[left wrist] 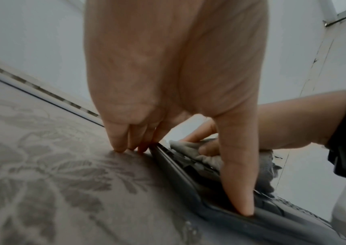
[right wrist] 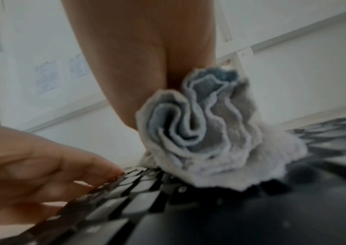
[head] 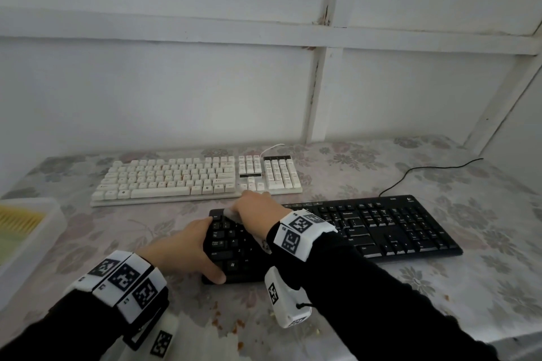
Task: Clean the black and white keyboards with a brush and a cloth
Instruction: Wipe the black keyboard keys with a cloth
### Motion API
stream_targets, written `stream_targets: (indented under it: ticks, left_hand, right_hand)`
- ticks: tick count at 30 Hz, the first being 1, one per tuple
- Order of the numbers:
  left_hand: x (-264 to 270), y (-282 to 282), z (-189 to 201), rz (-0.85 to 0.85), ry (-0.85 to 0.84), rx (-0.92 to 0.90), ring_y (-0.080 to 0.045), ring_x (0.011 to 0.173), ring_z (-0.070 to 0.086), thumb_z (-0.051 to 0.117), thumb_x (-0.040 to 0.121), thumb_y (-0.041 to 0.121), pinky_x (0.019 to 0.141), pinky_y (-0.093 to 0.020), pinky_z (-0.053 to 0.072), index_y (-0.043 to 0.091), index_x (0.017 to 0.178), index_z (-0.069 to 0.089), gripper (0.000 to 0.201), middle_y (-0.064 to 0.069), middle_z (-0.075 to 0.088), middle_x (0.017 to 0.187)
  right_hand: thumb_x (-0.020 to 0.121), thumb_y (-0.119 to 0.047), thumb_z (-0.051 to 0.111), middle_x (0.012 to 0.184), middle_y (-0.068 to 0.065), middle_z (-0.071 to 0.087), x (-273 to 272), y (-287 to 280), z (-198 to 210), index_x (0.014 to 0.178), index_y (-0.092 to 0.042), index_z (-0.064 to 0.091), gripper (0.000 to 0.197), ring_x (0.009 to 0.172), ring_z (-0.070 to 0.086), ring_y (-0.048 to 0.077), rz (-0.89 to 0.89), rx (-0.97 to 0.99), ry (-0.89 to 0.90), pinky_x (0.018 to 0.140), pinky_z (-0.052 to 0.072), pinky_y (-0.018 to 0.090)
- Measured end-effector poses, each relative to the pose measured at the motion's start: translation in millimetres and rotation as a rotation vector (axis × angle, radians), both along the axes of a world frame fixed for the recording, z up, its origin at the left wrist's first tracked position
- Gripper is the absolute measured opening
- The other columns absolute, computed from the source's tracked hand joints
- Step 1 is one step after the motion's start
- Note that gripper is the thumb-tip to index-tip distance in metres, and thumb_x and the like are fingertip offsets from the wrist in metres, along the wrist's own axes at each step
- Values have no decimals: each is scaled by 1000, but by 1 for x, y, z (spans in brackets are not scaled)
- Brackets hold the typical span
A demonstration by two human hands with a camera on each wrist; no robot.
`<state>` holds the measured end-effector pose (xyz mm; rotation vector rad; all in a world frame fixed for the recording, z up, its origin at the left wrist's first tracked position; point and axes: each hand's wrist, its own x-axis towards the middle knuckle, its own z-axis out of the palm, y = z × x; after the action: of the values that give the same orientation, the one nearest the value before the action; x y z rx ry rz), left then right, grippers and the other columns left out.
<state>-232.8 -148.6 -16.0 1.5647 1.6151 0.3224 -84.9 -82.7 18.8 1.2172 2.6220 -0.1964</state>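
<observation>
Right hand (head: 258, 208) bunched around a grey cloth (right wrist: 205, 132), pressing it onto the top-left keys of the black keyboard (head: 381, 228). Left hand (head: 187, 249) bracing that keyboard's left end, thumb on the front edge, fingers (left wrist: 119, 139) extended down to the floral surface (head: 484, 214) beside it, clamped on nothing. White keyboard (head: 190, 179) lying just behind, parallel, untouched. Plastic box (head: 44, 214) with something yellow inside at far left. Orange crumbs (head: 228, 322) scattered near the front edge.
</observation>
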Motion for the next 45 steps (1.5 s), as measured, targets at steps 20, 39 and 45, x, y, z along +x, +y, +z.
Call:
stream_targets:
  ticks: [20,39,45]
  left_hand:
    - [-1,-3,-4,10,-6,-4,-9,119,40,86,61,10,102,-27,36,49,97,28,79,28,35,113]
    - [-4,-2,-6,18,-13,-47,-11,123,40,89,47,22,108,-33,36,44,113,28,92,17,39,126]
    - [-7,-2,-10,40,28,-65,-12,127,40,89,36,35,110,-36,36,35,138,26,120,13,37,136]
  right_hand:
    - [88,5,42,73,-3,31,146,49,-12,75,-15,54,27,84,51,26,-297,119,-88,94,38,36]
    - [100,-19,41,90,-1,56,221,66,-13,124,-20,64,33,91,57,20,-295,56,144,86,40,25]
    - [99,-37,43,90,9,64,265,78,-21,107,-11,68,37,87,63,27,-419,168,87,70,35,28]
